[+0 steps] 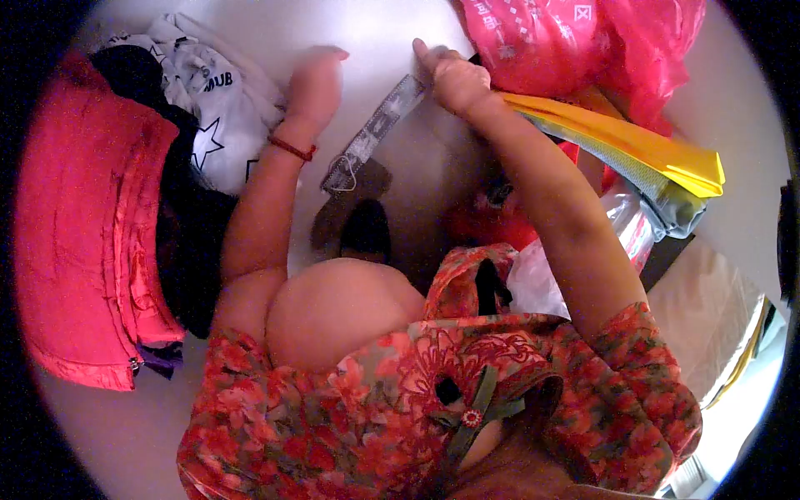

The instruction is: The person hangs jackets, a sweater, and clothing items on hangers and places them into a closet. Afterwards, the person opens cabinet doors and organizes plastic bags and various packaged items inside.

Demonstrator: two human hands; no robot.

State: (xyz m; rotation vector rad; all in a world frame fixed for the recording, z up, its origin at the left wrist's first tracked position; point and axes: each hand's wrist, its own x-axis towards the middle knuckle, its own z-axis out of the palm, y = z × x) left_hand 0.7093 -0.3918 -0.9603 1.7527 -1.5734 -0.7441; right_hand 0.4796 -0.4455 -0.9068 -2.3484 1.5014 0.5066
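Observation:
My left hand (317, 87) is raised over the pale surface at the upper left of centre, blurred, with a red bracelet at its wrist. Its fingers are too smeared to read. My right hand (457, 81) is curled at the upper centre, its fingers bent around the upper end of a grey patterned strip (379, 125). The strip slants down to the left and has a thin white loop (348, 173) near its lower end. Whatever else lies inside the right hand is hidden.
At the left lie a red padded cloth (92, 225) and white fabric with black stars (204, 92). A pink plastic bag (583, 50), a yellow folded item (633, 142) and a clear plastic bag (537, 279) are at the right. A dark slipper-like shape (365, 229) is below the strip.

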